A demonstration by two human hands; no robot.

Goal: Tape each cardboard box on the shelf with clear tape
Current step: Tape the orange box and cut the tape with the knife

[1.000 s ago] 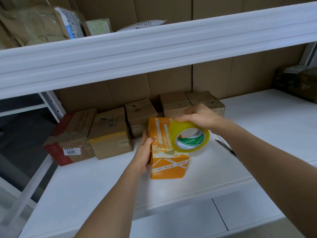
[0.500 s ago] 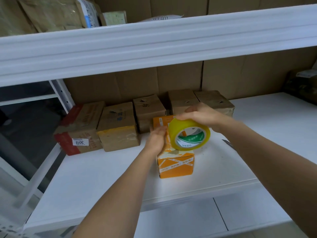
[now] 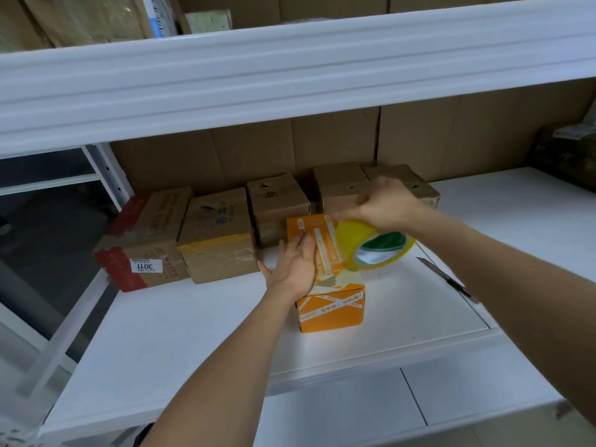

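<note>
Here, a white shelf [image 3: 200,343] with a smooth, flat board fills the lower half of the frame, and a thick white ridged beam [image 3: 290,69] crosses the top. Plain brown cardboard sheets [image 3: 322,146] line the back. In the middle of the frame a row of brown boxes [image 3: 219,233] stands along that backing, squarish, creased and scuffed, some with glossy tape; the leftmost has red edges and a small white label.

In front of the row, at the frame's centre, sits an orange box [image 3: 332,304], smaller and brighter, crossed by white printed strips. The left hand [image 3: 295,264] lies flat on its top with straight fingers, pressing and gripping nothing. The right hand [image 3: 387,204], blurred, curls over a round roll of tape [image 3: 374,250], yellowish and shiny with a green and white core, tilted just right of the box top. A thin dark knife [image 3: 446,277] lies on the shelf at centre right.
</note>
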